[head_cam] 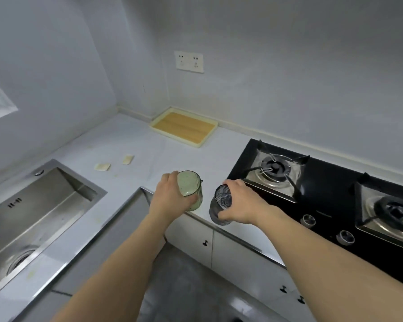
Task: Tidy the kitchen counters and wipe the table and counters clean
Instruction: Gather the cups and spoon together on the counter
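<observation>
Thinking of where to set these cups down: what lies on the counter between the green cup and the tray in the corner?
In the head view, only bare white counter lies between the green cup and the tray.

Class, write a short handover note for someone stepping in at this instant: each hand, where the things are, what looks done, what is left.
Left hand grips the green cup at the counter's front edge.
Right hand grips the grey cup, tilted, beside the stove.
Tray lies in the back corner, nothing on it. Two small pads lie on the counter near the sink.
Done: cups in hand.
Left: put both cups away, perhaps on the tray; clear the pads; wipe the stained counter. No cloth is in view.
</observation>
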A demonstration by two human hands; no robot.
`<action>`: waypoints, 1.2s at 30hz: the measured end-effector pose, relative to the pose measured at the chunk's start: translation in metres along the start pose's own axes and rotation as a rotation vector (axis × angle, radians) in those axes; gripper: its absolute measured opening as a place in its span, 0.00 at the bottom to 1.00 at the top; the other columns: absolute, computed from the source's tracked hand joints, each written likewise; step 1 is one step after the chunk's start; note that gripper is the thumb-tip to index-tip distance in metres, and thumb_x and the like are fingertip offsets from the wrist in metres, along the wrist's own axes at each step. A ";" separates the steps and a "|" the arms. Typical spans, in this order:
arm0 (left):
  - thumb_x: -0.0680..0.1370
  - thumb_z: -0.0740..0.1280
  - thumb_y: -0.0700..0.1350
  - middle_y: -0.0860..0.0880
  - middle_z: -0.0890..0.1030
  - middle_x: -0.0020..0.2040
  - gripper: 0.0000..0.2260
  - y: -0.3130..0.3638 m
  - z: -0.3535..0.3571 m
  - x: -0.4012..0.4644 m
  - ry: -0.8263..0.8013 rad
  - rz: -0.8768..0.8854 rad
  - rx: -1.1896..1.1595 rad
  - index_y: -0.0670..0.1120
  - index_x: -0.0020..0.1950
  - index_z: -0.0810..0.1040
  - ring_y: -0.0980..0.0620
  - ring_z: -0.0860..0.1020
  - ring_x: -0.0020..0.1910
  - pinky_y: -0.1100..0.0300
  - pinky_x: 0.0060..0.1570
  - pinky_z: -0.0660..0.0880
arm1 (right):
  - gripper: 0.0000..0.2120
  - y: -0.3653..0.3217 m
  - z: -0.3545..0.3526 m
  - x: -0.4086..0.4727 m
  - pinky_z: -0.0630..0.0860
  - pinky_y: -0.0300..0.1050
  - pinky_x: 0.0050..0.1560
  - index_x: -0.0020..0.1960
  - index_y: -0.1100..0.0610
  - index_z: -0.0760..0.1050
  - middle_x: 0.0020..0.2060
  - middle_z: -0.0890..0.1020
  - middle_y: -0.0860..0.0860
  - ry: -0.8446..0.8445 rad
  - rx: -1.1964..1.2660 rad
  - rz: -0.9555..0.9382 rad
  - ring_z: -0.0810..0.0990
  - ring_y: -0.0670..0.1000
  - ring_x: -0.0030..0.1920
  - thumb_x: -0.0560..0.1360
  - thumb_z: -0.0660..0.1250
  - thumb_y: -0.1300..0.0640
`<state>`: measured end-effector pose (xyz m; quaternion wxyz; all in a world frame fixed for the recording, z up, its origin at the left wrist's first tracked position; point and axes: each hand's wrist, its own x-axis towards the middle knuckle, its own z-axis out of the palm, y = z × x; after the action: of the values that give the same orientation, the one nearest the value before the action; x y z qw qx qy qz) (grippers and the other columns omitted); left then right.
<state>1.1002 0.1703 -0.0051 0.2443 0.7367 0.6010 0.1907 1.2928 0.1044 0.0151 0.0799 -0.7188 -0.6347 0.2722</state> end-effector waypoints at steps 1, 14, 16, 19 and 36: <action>0.70 0.72 0.55 0.48 0.65 0.69 0.37 -0.009 -0.003 0.012 0.003 -0.014 -0.010 0.46 0.74 0.61 0.47 0.67 0.68 0.54 0.61 0.67 | 0.47 -0.004 0.000 0.013 0.70 0.49 0.63 0.74 0.54 0.56 0.65 0.64 0.52 -0.006 0.000 0.007 0.70 0.55 0.64 0.62 0.73 0.43; 0.69 0.75 0.53 0.52 0.65 0.68 0.38 -0.057 -0.047 0.206 0.041 -0.097 -0.082 0.49 0.74 0.61 0.51 0.69 0.64 0.58 0.55 0.70 | 0.45 -0.029 -0.047 0.233 0.71 0.48 0.63 0.75 0.52 0.55 0.66 0.63 0.51 0.027 0.075 0.017 0.69 0.55 0.65 0.65 0.73 0.44; 0.69 0.74 0.54 0.53 0.66 0.68 0.38 -0.065 -0.053 0.241 0.032 -0.093 -0.085 0.49 0.74 0.61 0.51 0.70 0.64 0.58 0.56 0.70 | 0.45 -0.040 -0.051 0.269 0.71 0.49 0.64 0.75 0.52 0.55 0.66 0.63 0.52 0.028 0.078 0.012 0.68 0.55 0.65 0.65 0.73 0.44; 0.69 0.74 0.55 0.52 0.66 0.68 0.38 -0.077 -0.059 0.295 0.026 -0.070 -0.029 0.49 0.74 0.61 0.50 0.69 0.65 0.55 0.59 0.70 | 0.45 -0.051 -0.061 0.314 0.70 0.49 0.64 0.76 0.52 0.55 0.67 0.63 0.51 0.026 0.070 0.031 0.67 0.56 0.66 0.66 0.74 0.46; 0.69 0.73 0.55 0.46 0.65 0.69 0.39 -0.139 -0.001 0.638 0.025 0.000 0.038 0.46 0.74 0.59 0.43 0.66 0.67 0.50 0.65 0.68 | 0.43 -0.066 -0.070 0.614 0.70 0.48 0.57 0.75 0.50 0.55 0.67 0.63 0.53 0.163 0.022 0.286 0.67 0.59 0.64 0.66 0.74 0.47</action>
<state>1.1200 0.8173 -0.0940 0.2229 0.7388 0.6075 0.1885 1.2981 0.7195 -0.0735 0.0994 -0.8206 -0.5144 0.2285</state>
